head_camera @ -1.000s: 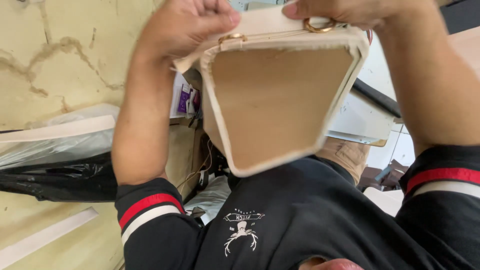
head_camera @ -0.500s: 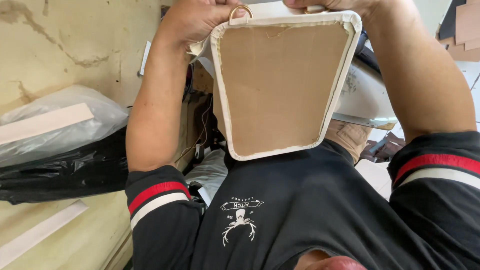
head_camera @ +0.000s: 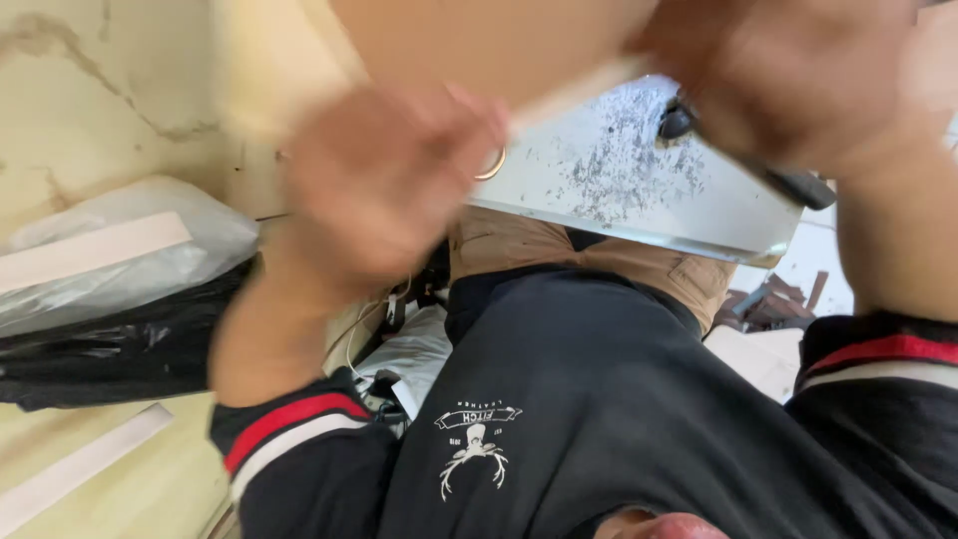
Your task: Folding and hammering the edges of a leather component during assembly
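Blurrily — both hands (head_camera: 389,185) grip a tan bag (head_camera: 469,40) | clear plastic package (head_camera: 120,260) left — black one (head_camera: 110,349) beneath

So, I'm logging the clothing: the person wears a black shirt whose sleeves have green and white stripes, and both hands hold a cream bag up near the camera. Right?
Not quite. In the head view the black shirt has red and white sleeve stripes, not green. The rest stands: the left hand and right hand hold the blurred cream bag up close.
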